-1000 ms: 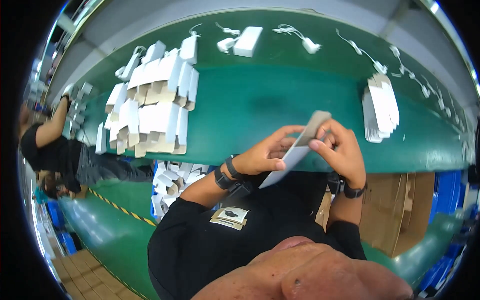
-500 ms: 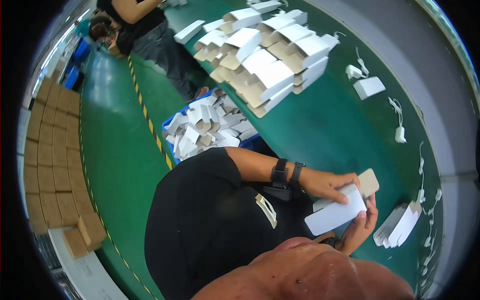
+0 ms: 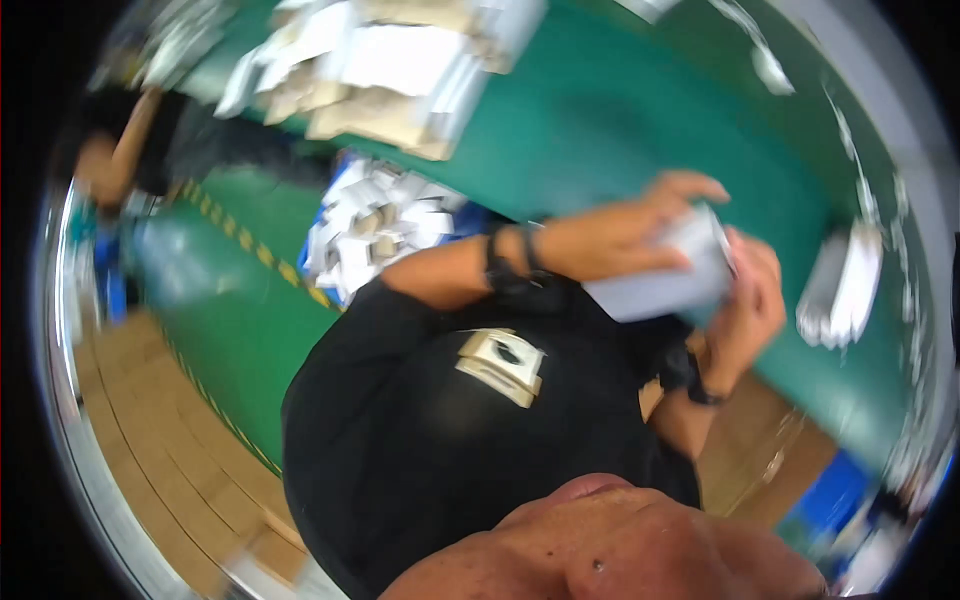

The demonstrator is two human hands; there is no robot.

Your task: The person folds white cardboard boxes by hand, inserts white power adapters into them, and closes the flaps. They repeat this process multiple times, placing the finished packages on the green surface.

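Observation:
Between my hands is a small white cardboard box (image 3: 680,270), blurred by motion and tilted above the green table (image 3: 570,140). My left hand (image 3: 635,235) lies over its left and upper side, the thumb along the near face and a finger reaching past the far edge. My right hand (image 3: 752,285) grips the box's right end, fingers wrapped round it. Part of the box is covered by my fingers. Nearest to my right hand on the table is a bundle of flat white cartons (image 3: 842,285).
Stacked open white cartons (image 3: 395,70) stand at the table's far left. Below the table edge a blue bin (image 3: 312,240) holds many white boxes. White cabled adapters (image 3: 770,70) lie along the right edge. Another person (image 3: 130,140) stands at the far left; brown cartons (image 3: 160,430) line the left.
The view has swung, shifting the table and stacks up and left. My hands and the box have risen in the picture; the box's brown flap no longer shows.

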